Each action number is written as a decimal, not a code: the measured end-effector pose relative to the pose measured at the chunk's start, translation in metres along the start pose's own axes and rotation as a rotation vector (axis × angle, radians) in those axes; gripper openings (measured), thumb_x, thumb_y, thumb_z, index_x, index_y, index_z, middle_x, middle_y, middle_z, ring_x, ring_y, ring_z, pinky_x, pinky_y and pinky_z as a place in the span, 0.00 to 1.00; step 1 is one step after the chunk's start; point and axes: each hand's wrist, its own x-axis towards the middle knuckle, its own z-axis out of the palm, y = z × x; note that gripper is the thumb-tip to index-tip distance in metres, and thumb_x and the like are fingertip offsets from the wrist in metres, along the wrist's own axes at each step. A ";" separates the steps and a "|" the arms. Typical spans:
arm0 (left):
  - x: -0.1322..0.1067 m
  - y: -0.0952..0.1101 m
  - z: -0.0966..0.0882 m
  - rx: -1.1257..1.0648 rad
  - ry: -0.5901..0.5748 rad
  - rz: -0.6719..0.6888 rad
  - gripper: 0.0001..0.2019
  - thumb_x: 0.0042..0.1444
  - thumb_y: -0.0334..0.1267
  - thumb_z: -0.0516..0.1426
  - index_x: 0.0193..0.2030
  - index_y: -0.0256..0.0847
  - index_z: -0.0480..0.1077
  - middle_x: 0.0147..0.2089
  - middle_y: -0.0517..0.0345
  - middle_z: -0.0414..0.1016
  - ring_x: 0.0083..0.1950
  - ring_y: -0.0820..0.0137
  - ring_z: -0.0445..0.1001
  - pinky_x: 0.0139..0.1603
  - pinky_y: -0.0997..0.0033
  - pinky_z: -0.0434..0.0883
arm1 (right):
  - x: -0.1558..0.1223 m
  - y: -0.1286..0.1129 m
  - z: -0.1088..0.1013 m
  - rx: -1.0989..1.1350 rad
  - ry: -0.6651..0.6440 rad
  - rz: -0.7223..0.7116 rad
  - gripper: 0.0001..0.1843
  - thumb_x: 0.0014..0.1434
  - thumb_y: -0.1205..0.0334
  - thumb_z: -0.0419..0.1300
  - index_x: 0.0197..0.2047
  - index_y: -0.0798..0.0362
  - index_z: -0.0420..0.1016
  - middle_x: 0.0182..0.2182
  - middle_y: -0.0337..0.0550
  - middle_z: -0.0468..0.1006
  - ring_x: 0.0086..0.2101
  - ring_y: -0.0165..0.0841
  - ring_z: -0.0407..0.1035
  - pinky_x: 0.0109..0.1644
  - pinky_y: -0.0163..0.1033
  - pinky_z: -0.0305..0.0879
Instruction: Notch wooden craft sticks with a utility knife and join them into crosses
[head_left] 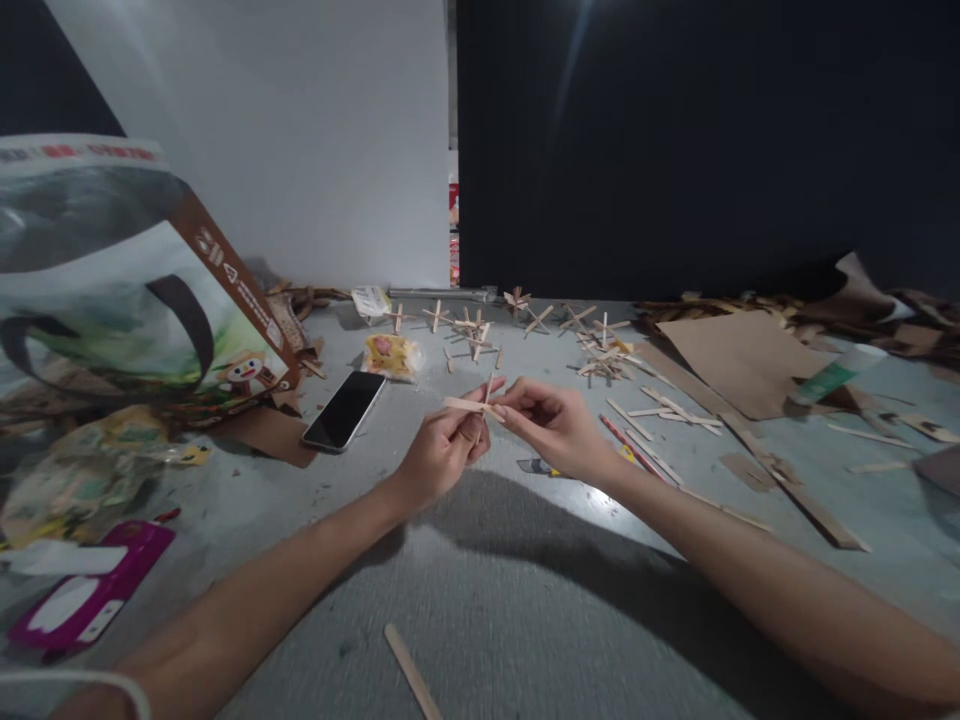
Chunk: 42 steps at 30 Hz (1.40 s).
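Over the middle of the table, both hands meet at a small crossed piece of wooden craft sticks. My left hand grips it from the left and below, fingers closed. From the right, my right hand pinches it near the crossing with thumb and finger. One stick points left, and another stands upward between the hands. Under my right hand lies a yellow utility knife with its blade showing; the hand partly covers it. A single loose craft stick rests near the front edge of view.
Several crossed-stick pieces stand at the back, beside a stick pile. To the left are a phone, a yellow packet, a large bag and a purple case. Cardboard and a glue bottle lie right.
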 end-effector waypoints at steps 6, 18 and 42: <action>0.001 0.001 -0.003 0.043 0.000 0.044 0.34 0.70 0.68 0.53 0.22 0.43 0.64 0.18 0.63 0.59 0.22 0.71 0.61 0.27 0.70 0.65 | -0.002 0.001 0.004 0.109 0.006 0.037 0.20 0.69 0.42 0.68 0.38 0.51 0.76 0.31 0.40 0.80 0.29 0.29 0.71 0.31 0.35 0.67; 0.001 0.000 -0.003 -0.107 -0.030 -0.091 0.29 0.67 0.65 0.60 0.40 0.35 0.80 0.21 0.63 0.68 0.20 0.76 0.61 0.22 0.75 0.61 | 0.001 0.006 -0.004 0.049 -0.017 0.017 0.19 0.70 0.43 0.68 0.39 0.51 0.78 0.30 0.39 0.79 0.27 0.28 0.67 0.28 0.34 0.63; -0.002 0.054 -0.003 0.136 -0.297 0.080 0.30 0.75 0.29 0.50 0.82 0.38 0.58 0.25 0.65 0.73 0.24 0.73 0.73 0.32 0.72 0.76 | 0.002 -0.009 -0.016 0.038 -0.059 -0.228 0.16 0.75 0.55 0.65 0.34 0.49 0.74 0.29 0.37 0.78 0.28 0.31 0.73 0.34 0.37 0.71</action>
